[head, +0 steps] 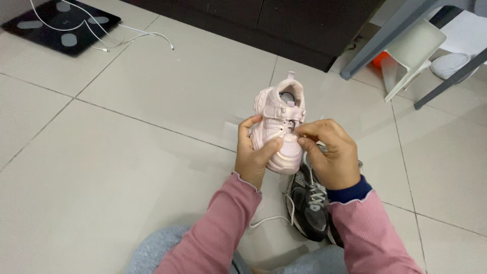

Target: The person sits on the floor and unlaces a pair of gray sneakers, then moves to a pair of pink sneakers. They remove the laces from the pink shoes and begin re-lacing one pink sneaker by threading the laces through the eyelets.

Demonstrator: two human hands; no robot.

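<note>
A small pale pink child's shoe (280, 109) with a strap across its top is held up over the tiled floor, toe toward me. My left hand (253, 155) grips its left side, thumb on the toe. My right hand (332, 157) pinches the strap area near the shoe's front with fingertips. Both arms wear pink sleeves. Below my right hand a dark grey sneaker (309, 205) with light laces lies on the floor, partly hidden by my wrist.
A black bathroom scale (61, 25) and a white cable (137, 35) lie at the far left. A dark cabinet (284, 20) runs along the back. Grey furniture legs (385, 40) and a white plastic piece (413, 53) stand at the upper right. My grey-clad knee (157, 251) is at the bottom.
</note>
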